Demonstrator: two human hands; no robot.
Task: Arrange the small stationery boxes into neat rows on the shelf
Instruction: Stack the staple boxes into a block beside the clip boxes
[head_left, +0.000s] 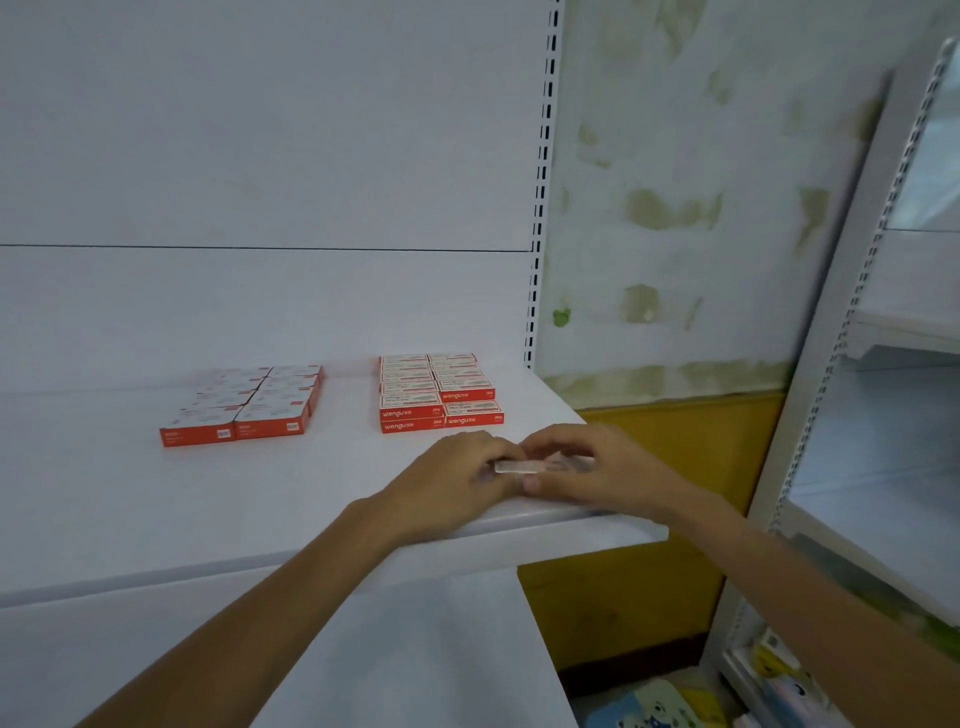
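On the white shelf (156, 499) stand two groups of small red-and-white stationery boxes. The left group (244, 405) lies in two columns. The right group (436, 392) lies in two columns, stacked, close to the shelf's right end. In front of the right group, near the shelf's front edge, my left hand (452, 478) and my right hand (587, 467) together hold one small box (519, 466) between their fingertips. The box is blurred and mostly covered by my fingers.
The shelf's back panel (260, 156) is plain white, with a slotted upright (540, 182) at its right. A stained wall (675, 208) is beyond. Another white shelving unit (883, 389) stands at the right, with colourful items (665, 706) on the floor below.
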